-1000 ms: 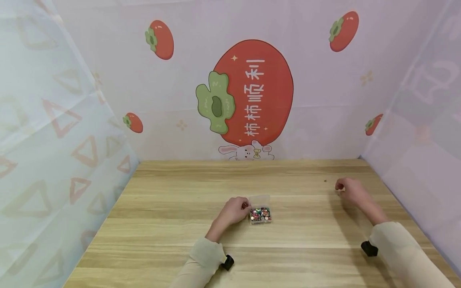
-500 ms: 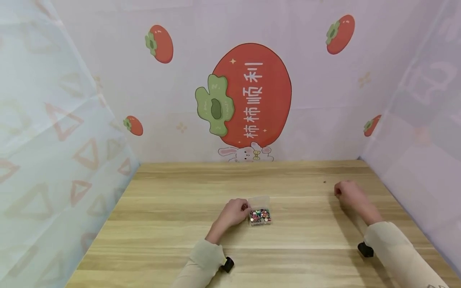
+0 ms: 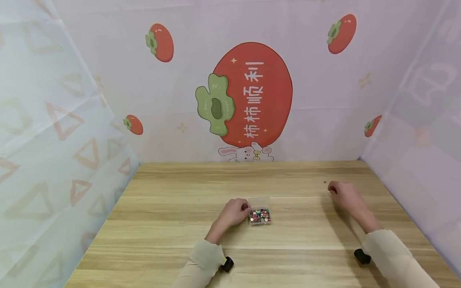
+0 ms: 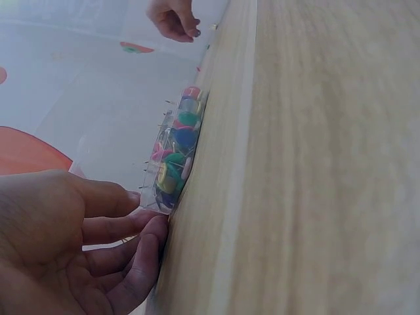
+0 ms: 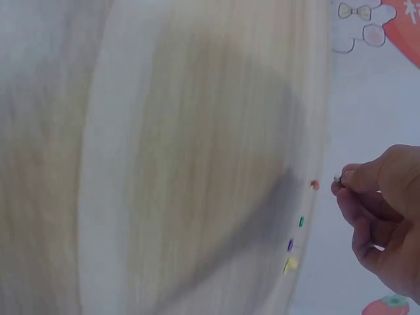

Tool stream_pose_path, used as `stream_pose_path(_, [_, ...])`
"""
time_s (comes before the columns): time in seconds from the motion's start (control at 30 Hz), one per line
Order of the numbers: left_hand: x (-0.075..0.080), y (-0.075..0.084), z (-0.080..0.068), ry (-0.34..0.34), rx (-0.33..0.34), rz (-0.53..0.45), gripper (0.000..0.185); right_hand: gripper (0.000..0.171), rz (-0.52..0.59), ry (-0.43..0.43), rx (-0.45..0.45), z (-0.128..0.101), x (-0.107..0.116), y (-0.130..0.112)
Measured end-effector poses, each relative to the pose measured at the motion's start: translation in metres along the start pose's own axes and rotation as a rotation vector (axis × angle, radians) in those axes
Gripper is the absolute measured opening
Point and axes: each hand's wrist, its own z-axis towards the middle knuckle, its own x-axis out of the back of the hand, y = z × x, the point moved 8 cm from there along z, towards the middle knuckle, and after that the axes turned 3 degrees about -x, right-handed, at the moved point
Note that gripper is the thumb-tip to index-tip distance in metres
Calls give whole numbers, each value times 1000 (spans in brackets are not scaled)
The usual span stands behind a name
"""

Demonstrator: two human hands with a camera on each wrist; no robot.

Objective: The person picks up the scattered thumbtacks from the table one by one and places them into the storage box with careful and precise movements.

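A small clear plastic box of thumbtacks, lid raised at the back, sits on the table in the head view. At its left end my left hand holds it between thumb and curled fingers; the left wrist view shows colourful round tack heads inside. To the right, above the table, my right hand pinches a tiny thumbtack between thumb and forefinger, most of it hidden by the fingertips. Near that hand, in the right wrist view, lie a red tack, a green one, a purple one and a yellow one.
The wooden table carries all of this. A printed cloth backdrop rises behind its far edge, with side sheets at left and right.
My right hand has shifted a little to the left, close to the small speck on the table. My left hand and the box have stayed in place.
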Motion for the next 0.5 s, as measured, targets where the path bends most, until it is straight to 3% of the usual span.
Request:
stream_pose_path(0.23, [1, -1, 0, 0, 0, 8, 14, 9, 27, 74, 44, 0, 2, -28])
stream_pose_path(0.5, [0, -2, 2, -7, 6, 8, 15, 11, 99, 39, 8, -2, -8, -49])
